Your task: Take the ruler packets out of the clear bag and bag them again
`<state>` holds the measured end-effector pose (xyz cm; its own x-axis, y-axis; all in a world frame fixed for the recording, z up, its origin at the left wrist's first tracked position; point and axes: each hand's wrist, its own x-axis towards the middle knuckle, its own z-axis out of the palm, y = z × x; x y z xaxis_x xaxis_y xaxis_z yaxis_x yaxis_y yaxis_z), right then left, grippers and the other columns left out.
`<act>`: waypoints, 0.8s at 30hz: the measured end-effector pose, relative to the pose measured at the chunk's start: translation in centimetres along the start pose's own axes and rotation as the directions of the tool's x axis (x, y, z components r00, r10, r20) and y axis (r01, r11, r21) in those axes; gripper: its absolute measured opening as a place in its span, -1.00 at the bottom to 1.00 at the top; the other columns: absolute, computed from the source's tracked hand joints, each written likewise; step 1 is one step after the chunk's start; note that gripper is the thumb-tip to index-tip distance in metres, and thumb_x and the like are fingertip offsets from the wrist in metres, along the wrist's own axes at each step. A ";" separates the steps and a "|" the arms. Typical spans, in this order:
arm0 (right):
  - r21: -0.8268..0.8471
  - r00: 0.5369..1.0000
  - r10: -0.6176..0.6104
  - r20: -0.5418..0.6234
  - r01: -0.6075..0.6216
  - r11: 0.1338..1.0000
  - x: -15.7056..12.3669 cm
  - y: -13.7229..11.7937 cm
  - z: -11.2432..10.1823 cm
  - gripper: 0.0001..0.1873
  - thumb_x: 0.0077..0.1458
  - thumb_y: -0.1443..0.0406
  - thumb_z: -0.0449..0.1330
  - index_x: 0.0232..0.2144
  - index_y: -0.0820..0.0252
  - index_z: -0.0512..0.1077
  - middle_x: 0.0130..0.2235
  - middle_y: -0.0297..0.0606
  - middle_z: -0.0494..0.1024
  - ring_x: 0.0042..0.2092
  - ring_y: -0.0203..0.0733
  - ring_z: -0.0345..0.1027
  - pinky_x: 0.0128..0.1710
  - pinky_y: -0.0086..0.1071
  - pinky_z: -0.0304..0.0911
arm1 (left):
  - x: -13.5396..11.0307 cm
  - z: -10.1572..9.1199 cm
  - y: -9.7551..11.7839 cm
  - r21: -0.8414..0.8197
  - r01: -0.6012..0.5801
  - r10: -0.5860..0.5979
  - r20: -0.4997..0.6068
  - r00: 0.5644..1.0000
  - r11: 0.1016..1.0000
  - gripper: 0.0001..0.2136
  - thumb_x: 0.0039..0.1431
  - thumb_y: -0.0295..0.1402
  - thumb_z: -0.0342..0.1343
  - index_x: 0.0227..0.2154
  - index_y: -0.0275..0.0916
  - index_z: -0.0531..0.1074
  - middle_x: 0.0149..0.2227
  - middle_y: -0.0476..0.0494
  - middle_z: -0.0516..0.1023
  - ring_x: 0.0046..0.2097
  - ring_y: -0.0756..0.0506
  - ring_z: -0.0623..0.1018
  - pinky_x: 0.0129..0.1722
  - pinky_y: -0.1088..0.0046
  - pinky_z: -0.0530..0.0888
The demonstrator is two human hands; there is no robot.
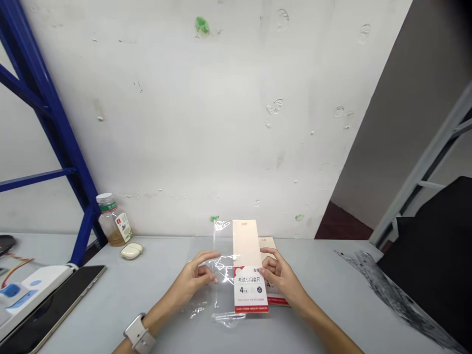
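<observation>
Head view: right hand [279,273] pinches a rectangular card [250,290], left hand [195,275] (loosely curled, grip unclear) beside glossy transparent film [224,295].

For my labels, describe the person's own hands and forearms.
The left hand and right hand are gloveless. A silvery watch with a pale strap circles the left wrist; the right wears none. No sleeve shows on either forearm.

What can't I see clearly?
Head view:
Front peach, white and red paper card: lowest print too small.
Cream-and-red card behind: partly hidden by front card, right hand.
Clear plastic film: glare hides whether left hand touches it.
Black rectangular device: cut by picture edge.
</observation>
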<state>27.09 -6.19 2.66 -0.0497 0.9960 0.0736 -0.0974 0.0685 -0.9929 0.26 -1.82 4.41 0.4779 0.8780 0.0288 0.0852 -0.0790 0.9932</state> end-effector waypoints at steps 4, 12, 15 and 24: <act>-0.055 0.996 -0.003 -0.087 -0.002 0.998 0.7 -0.4 -2.1 -0.41 -0.10 0.02 0.34 -0.05 0.02 0.28 -0.48 -0.49 0.33 -0.44 -0.24 0.30 -0.39 -0.34 0.22 | 0.0 -1.4 0.8 0.041 0.040 -0.036 -0.094 0.995 0.998 -0.53 -0.01 -0.23 0.24 0.01 -0.15 0.46 -0.39 -0.02 0.51 -0.33 -0.10 0.51 -0.26 0.37 0.38; -0.314 0.962 0.216 -0.165 -0.258 0.914 1.0 -0.4 -7.7 -0.44 -0.07 0.20 0.26 0.01 0.07 0.26 -0.53 -0.50 0.42 -0.43 -0.19 0.37 -0.41 -0.35 0.24 | 0.7 -5.2 -0.3 0.335 0.249 -0.155 -0.283 0.946 0.909 -0.47 -0.01 -0.06 0.06 -0.02 -0.28 0.46 -0.57 0.01 0.44 -0.46 -0.11 0.43 -0.39 0.37 0.36; -0.404 0.949 0.269 -0.162 -0.313 0.860 0.8 -0.1 -8.2 -0.50 -0.10 0.21 0.27 -0.05 0.09 0.32 -0.59 -0.51 0.40 -0.52 -0.22 0.33 -0.50 -0.37 0.19 | 0.9 -5.9 -1.1 0.392 0.274 -0.150 -0.318 0.936 0.878 -0.46 -0.06 0.02 0.08 -0.11 -0.25 0.51 -0.39 -0.13 0.53 -0.36 -0.17 0.47 -0.36 0.33 0.39; -0.407 0.951 0.207 -0.228 -0.286 0.868 1.1 0.1 -8.0 -0.66 -0.02 0.11 0.23 -0.16 0.06 0.42 -0.13 -0.18 0.55 -0.18 -0.06 0.47 -0.32 -0.28 0.39 | 0.4 -6.1 -1.4 0.481 0.316 -0.161 -0.335 0.928 0.818 -0.50 -0.02 0.06 0.10 -0.10 -0.15 0.48 -0.05 -0.23 0.54 0.10 -0.34 0.42 0.03 0.15 0.36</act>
<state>34.93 -4.65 1.94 0.1594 0.9747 -0.1565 0.3340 -0.2024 -0.9206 -5.00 1.49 3.71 0.1371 0.9859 -0.0959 0.6411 -0.0145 0.7673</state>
